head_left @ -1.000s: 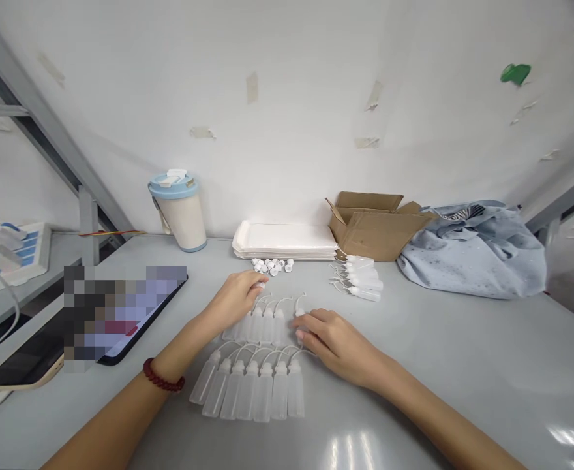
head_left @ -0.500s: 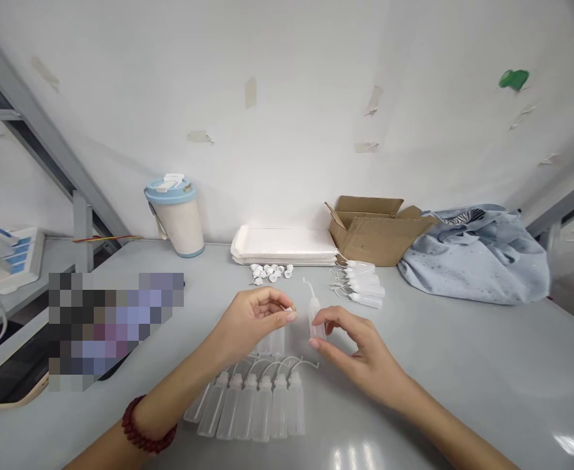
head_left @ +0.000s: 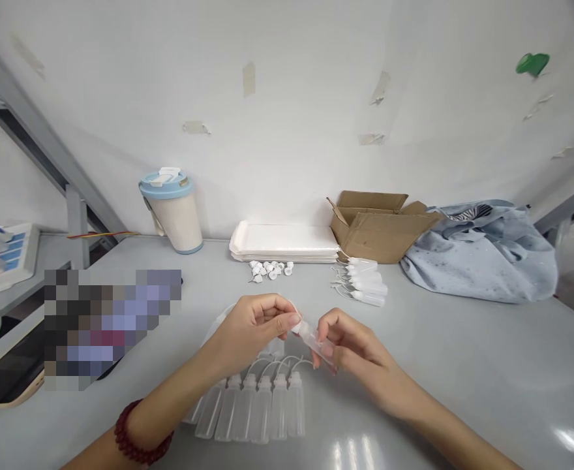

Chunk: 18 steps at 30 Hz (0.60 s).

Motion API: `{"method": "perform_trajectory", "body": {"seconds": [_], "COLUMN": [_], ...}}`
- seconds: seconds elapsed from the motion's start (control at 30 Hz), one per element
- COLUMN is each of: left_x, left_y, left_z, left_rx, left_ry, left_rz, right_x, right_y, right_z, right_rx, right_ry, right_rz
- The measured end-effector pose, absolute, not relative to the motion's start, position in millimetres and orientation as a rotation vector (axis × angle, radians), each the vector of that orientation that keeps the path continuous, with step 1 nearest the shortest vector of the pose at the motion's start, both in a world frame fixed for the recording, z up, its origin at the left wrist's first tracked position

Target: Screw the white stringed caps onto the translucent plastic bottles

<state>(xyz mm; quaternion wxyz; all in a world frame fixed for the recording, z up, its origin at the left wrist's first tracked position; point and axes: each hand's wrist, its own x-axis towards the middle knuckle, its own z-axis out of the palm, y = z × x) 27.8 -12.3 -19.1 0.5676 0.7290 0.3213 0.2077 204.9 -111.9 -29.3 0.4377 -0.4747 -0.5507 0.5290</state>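
My right hand (head_left: 358, 349) grips a small translucent squeeze bottle (head_left: 317, 339), tilted with its neck toward the left. At that neck my left hand (head_left: 265, 320) pinches a small white cap (head_left: 296, 328), mostly hidden by the fingers. A thin tip shows just above the left fingertips. Below the hands, several similar bottles (head_left: 265, 411) lie in a row, their thin bent tubes pointing away from me. More bottles behind them are partly covered by my left hand. Loose white caps (head_left: 270, 269) lie in a small pile farther back.
Several more bottles (head_left: 368, 284) lie at the back right, before an open cardboard box (head_left: 385, 238). A stack of white padded envelopes (head_left: 287, 241) rests against the wall. A tumbler (head_left: 177, 215) stands at left, grey-blue cloth (head_left: 483, 261) at right, and a phone (head_left: 10, 372) lies at left.
The bottle in my right hand has gone from upright to tilted left. Its neck now meets the left fingers, which earlier held the cap apart from it. The view has shifted slightly.
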Motion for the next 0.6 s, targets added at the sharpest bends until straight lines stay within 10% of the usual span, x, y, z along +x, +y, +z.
{"method": "perform_trajectory", "body": {"seconds": [0.6], "left_x": [31], "left_y": [-24], "left_z": [-25], "left_rx": [1.837], "left_ry": [0.786], "left_rz": [0.693], "right_x": [202], "right_y": [-107], "right_z": [-44], "right_rx": [-0.915], "right_ry": [-0.921], "right_rz": [1.687]}}
